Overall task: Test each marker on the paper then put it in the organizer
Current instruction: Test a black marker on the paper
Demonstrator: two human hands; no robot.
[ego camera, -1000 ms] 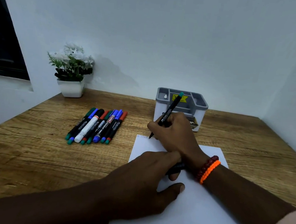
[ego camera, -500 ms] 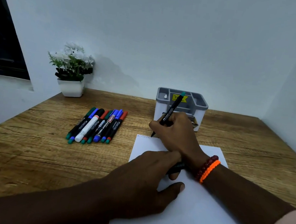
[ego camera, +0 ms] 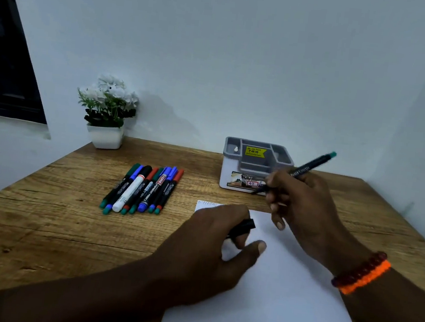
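Our right hand (ego camera: 304, 204) fingers grip the uncapped black green-ended marker (ego camera: 302, 170), left hand (ego camera: 213, 242) fingers its black cap (ego camera: 242, 227); a misaligned recapping could ink skin.

A black green-ended marker (ego camera: 307, 168) slants above white paper (ego camera: 270, 298), before the grey organizer (ego camera: 255, 162).
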